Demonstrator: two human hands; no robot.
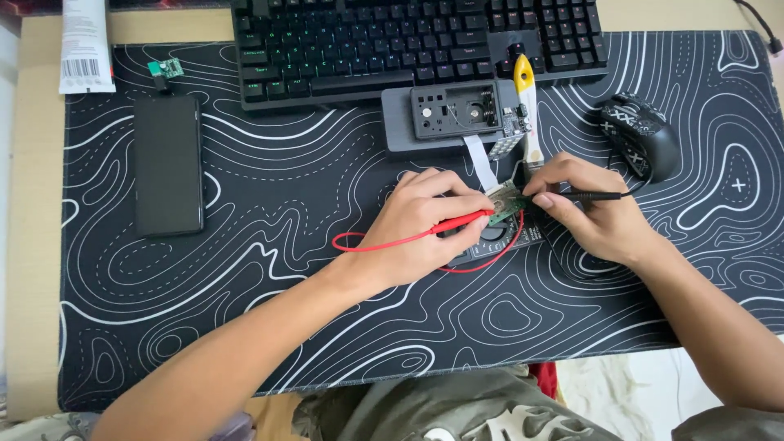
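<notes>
A black desk mat [269,269] with white contour lines carries a keyboard [416,45] far, a phone [168,165] left, a mouse [641,135] right, and a multimeter [498,237] mid-mat.

Both forearms bare from 6 o'clock up to the hands; no sleeves, watch or rings visible. Left hand [416,224], right hand [592,214]: short, unpainted nails. Lap at 6 o'clock: olive-grey garment [425,408], pale printed pattern.

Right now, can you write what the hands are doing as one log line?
left hand: holds red probe | right hand: holds black probe | tips: on green circuit board | under: multimeter
</notes>
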